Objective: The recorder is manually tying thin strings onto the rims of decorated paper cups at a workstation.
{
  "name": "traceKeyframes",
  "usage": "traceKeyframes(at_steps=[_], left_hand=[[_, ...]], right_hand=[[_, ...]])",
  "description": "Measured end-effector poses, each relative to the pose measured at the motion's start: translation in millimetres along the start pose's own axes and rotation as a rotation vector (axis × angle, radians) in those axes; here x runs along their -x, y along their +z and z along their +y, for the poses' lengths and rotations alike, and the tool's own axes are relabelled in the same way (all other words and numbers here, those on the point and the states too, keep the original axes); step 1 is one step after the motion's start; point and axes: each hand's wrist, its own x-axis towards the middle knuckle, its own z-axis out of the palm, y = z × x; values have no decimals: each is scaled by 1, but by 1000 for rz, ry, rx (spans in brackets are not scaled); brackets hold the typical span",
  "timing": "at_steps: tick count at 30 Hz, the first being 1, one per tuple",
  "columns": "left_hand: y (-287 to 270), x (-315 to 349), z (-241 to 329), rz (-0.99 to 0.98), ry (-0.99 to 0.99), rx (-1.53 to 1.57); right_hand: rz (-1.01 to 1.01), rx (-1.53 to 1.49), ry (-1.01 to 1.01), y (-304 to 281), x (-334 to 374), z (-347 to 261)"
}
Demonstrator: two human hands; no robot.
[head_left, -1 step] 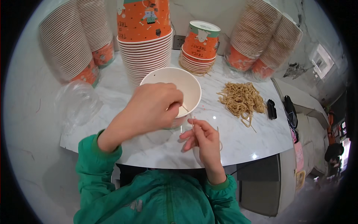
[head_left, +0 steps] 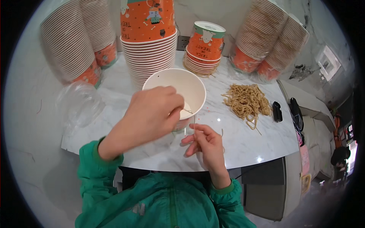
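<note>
A white paper bucket (head_left: 193,85) stands upright before me, its mouth tilted toward me, with a small hole near its far rim. A thin tan cord (head_left: 188,111) runs through the near wall, just under the rim. Over the bucket's mouth, my left hand (head_left: 154,114) is closed in a pinch on the cord's inner end. Outside the near wall, my right hand (head_left: 206,142) pinches the same cord between thumb and forefinger, its other fingers loosely curled. The cord's tail shows beside my right hand. My left hand hides part of the bucket.
A tall stack of orange-printed buckets (head_left: 148,57) rises behind. A shorter stack (head_left: 205,49) stands right of it. Wrapped bucket stacks (head_left: 68,41) lean at left, others (head_left: 262,34) at right. A heap of tan cords (head_left: 247,100), a black object (head_left: 277,111) and clear plastic (head_left: 80,104) lie on the marble-patterned table (head_left: 152,155).
My left hand has shifted slightly left, drawing more of the cord into view inside the bucket. My right hand has moved slightly left and down.
</note>
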Motion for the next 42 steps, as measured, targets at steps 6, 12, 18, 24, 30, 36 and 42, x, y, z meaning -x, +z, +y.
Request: traceKeyframes(at_steps=[6, 12, 18, 24, 30, 36, 42], left_hand=[[15, 69, 42, 237, -206, 184], [51, 87, 41, 353, -447, 538], [71, 100, 45, 444, -475, 529], [89, 107, 56, 488, -428, 446], [88, 100, 47, 479, -478, 439], [79, 71, 34, 446, -539, 734], [88, 63, 27, 319, -605, 993]], right_hand=[[-207, -98, 107, 18, 15, 3], [-134, -131, -30, 29, 19, 9], [-128, -196, -40, 31, 11, 6], [-134, -201, -23, 32, 13, 14], [-105, -165, -16, 28, 11, 17], [-252, -138, 53, 17, 14, 19], [-304, 60, 47, 13, 15, 22]])
